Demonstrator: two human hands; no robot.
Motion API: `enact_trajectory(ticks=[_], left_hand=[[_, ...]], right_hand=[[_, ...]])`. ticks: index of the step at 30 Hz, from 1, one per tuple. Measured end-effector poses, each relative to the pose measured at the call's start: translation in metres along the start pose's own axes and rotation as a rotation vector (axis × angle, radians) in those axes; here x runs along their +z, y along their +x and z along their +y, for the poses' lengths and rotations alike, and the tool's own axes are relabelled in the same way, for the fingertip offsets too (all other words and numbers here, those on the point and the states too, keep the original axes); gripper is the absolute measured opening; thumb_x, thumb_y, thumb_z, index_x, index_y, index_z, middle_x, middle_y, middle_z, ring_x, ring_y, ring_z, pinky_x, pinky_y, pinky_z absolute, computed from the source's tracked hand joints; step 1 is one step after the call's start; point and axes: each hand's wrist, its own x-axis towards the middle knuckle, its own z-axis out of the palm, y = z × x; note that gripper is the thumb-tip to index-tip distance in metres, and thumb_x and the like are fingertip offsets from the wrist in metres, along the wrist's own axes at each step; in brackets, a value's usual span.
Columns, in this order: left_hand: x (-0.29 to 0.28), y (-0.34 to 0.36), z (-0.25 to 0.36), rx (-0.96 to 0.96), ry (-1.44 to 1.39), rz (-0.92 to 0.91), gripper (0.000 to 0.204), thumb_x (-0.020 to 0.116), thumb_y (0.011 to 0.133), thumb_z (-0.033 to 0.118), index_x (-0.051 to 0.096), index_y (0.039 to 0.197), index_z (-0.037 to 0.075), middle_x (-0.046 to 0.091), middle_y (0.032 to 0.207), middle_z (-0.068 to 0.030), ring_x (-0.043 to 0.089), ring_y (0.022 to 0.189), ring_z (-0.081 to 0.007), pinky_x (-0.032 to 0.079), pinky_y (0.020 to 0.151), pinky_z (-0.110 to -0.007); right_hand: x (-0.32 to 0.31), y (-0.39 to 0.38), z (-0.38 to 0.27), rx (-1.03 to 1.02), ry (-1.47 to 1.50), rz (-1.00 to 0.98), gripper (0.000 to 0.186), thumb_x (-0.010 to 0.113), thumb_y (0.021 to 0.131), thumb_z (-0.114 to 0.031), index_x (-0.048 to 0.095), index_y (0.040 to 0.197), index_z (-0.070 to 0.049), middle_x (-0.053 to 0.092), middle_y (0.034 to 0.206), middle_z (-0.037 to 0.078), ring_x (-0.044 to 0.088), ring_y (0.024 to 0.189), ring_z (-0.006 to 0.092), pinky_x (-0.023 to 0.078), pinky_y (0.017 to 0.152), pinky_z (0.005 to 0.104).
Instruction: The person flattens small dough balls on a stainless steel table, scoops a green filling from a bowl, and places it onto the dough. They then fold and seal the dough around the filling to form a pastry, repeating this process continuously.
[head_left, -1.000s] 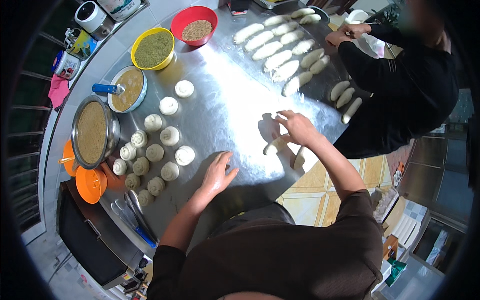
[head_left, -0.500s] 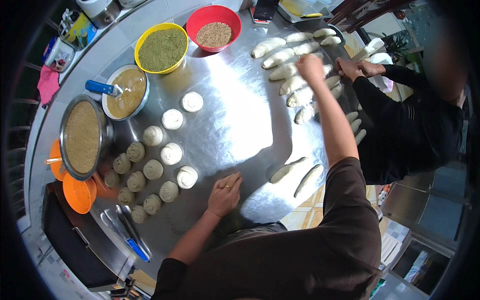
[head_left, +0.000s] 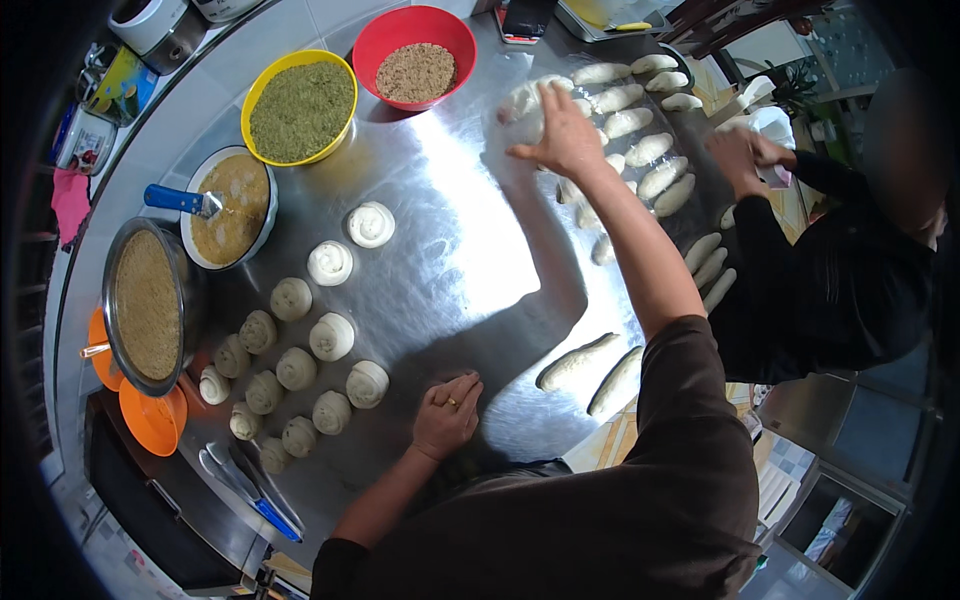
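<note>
My right hand (head_left: 565, 138) is open, thumb and fingers spread, over the left side of several long white dough rolls (head_left: 650, 150) at the far right of the steel table (head_left: 420, 270). It partly hides the rolls beneath, so contact is unclear. Near the table's front edge rests my left hand (head_left: 447, 420), fingers curled together, a ring on one; nothing shows in it. To its left stand several round swirled dough pieces (head_left: 332, 336) in slanting rows. Two long dough rolls (head_left: 578, 362) lie apart, right of my left hand.
Along the left are a yellow bowl (head_left: 345, 120) of green filling, a red bowl (head_left: 463, 32), a white bowl with a blue-handled scraper (head_left: 175, 198), a metal basin (head_left: 112, 290), orange bowls (head_left: 155, 425) and blue-handled tools (head_left: 270, 515). Another person's hands (head_left: 742, 155) are at the right.
My right hand has moved left across the dough rolls and opened from a closed shape. My left hand has stayed nearly in place. The other person's hands have shifted away from the rolls.
</note>
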Motion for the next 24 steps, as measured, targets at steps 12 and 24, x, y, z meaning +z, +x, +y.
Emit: enact_trajectory(ticks=[12, 24], left_hand=[[0.0, 0.004, 0.001, 0.007, -0.029, -0.002, 0.04, 0.062, 0.076, 0.01, 0.061, 0.116, 0.009, 0.057, 0.127, -0.0015, 0.054, 0.112, -0.0152, 0.041, 0.091, -0.035], [0.003, -0.003, 0.001, -0.026, 0.021, -0.012, 0.038, 0.061, 0.077, 0.012, 0.061, 0.114, 0.009, 0.056, 0.126, -0.0008, 0.054, 0.113, -0.0157, 0.04, 0.091, -0.034]], right_hand=[[-0.033, 0.04, 0.17, 0.598, -0.29, -0.159, 0.027, 0.052, 0.082, -0.019, 0.064, 0.102, -0.005, 0.067, 0.105, 0.017, 0.064, 0.096, 0.0374, 0.052, 0.083, 0.0433], [0.06, 0.085, 0.061, -0.278, -0.256, -0.184, 0.05, 0.051, 0.078, -0.003, 0.052, 0.128, -0.013, 0.057, 0.123, 0.012, 0.052, 0.118, 0.0309, 0.038, 0.103, 0.0435]])
